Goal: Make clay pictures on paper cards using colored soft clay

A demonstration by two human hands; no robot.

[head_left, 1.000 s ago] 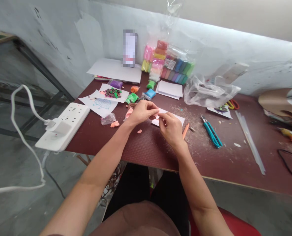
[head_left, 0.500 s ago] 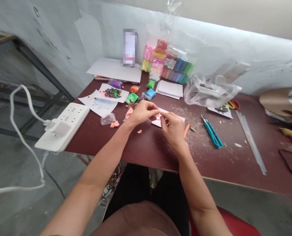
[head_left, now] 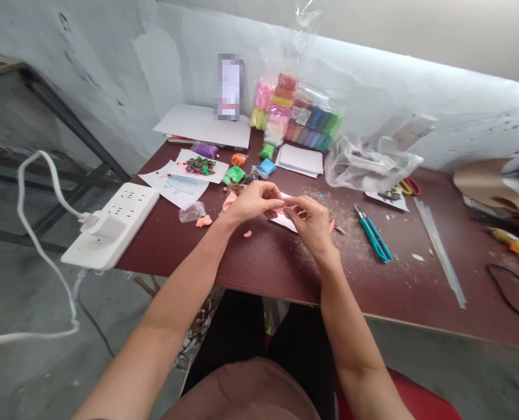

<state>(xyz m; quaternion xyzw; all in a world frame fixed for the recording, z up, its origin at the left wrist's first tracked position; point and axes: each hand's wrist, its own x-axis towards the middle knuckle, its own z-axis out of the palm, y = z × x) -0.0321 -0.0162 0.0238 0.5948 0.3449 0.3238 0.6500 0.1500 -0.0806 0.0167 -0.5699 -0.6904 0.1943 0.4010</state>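
My left hand (head_left: 259, 201) and my right hand (head_left: 308, 220) meet fingertip to fingertip above a white card (head_left: 284, 221) on the table. Both are closed in a pinch around a small piece of peach clay, mostly hidden by the fingers. Left of my left hand lies a larger peach clay lump (head_left: 230, 201). A torn peach clay piece (head_left: 204, 221) and a tiny peach clay bit (head_left: 248, 234) rest nearer the front edge. Beside my right hand, an orange stick-like thing (head_left: 331, 226) is partly covered.
Teal-handled cutters (head_left: 375, 236) and clear glue sticks (head_left: 441, 254) lie to the right. Bagged colored clay (head_left: 303, 119) leans on the wall. A power strip (head_left: 111, 224) hangs over the left edge, near a hedgehog drawing (head_left: 178, 185). A yellow glue gun (head_left: 517, 245) sits far right.
My right hand has shifted slightly, its fingers now more bent against the left fingertips and covering more of the card. The left hand has barely moved. The view has turned a little right.
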